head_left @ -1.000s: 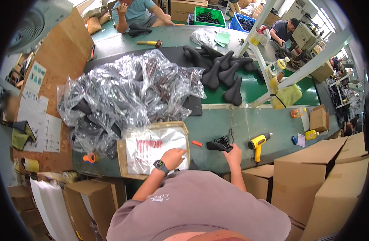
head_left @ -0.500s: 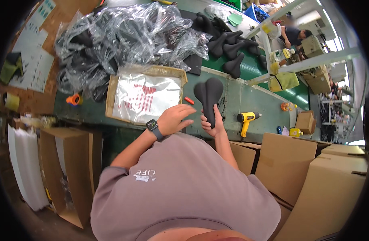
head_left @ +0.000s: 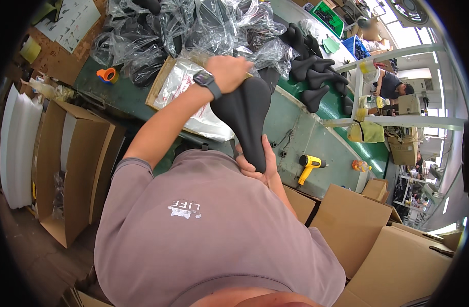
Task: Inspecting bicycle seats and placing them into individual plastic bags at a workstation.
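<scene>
Left hand (head_left: 226, 75) raised beside saddle (head_left: 249, 115), fingers (head_left: 240, 65) blurred, hold unclear, right hand (head_left: 269, 166) clasping nose (head_left: 255, 159)

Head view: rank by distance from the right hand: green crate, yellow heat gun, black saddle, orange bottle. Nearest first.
From the right hand:
1. Black saddle: in its grip, held at the narrow end.
2. Yellow heat gun: on the bench, just to the right.
3. Orange bottle: farther right, beyond the heat gun.
4. Green crate: far side, upper right.
</scene>
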Demonstrator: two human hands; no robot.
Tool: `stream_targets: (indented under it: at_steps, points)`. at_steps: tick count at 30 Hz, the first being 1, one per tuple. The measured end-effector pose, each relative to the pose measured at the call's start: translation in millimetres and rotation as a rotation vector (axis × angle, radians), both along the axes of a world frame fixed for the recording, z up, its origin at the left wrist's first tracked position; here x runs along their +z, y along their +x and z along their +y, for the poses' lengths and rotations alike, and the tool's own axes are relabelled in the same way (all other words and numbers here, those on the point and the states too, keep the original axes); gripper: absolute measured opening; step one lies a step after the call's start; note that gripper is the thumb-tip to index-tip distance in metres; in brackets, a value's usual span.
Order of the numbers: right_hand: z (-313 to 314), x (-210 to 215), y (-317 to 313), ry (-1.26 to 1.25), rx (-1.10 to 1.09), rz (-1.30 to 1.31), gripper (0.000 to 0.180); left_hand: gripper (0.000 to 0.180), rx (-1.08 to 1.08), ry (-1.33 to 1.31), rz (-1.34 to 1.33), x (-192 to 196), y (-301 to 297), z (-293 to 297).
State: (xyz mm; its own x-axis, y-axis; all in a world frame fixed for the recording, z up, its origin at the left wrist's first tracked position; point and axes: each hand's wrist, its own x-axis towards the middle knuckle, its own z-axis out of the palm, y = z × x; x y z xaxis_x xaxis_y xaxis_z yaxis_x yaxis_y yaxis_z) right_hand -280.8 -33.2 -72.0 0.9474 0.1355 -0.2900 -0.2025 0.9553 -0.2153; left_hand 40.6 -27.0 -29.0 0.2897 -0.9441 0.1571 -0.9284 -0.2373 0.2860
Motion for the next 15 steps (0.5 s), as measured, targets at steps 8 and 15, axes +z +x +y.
stream_targets:
  at_steps: [8,15]
  points:
    - [-6.7,-1.4,13.8,0.006,-0.073,-0.013,0.087,0.097,-0.106,-0.382,0.449,-1.7,-35.1,50.7]
    - [-12.9,7.0,18.2,-0.266,-0.030,0.053,0.087,0.058,0.100,-0.475,0.607,-7.9,-43.3,31.3]
